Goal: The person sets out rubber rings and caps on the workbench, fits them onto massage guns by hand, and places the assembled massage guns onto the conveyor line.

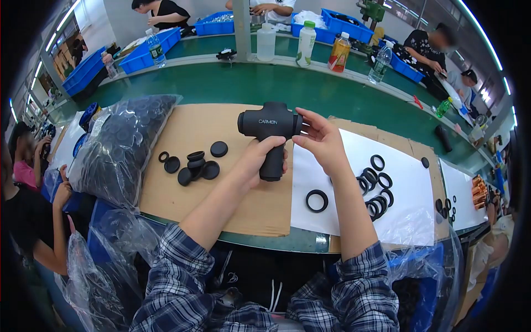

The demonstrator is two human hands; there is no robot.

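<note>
A black massage gun (pixel 268 119) with pale lettering on its barrel is held upright over the cardboard. My left hand (pixel 258 159) is wrapped round its handle, the thumb lying across the top of the grip. At the barrel's right end, the fingers and thumb of my right hand (pixel 325 145) curl round the rim; whether a separate part sits under them is hidden. Black round caps (pixel 194 164) lie in a loose group left of my left hand. Below my right hand, several black rings (pixel 378 202) are scattered on a white sheet (pixel 345 221), with a larger ring (pixel 316 201) apart from them.
A clear bag (pixel 124 146) full of black round parts leans at the left of the cardboard (pixel 243 216). Bottles (pixel 306 44) line the ledge behind the green bench (pixel 221 83). Blue bins (pixel 149 51) and co-workers are beyond; another person's arm (pixel 58 221) is close at left.
</note>
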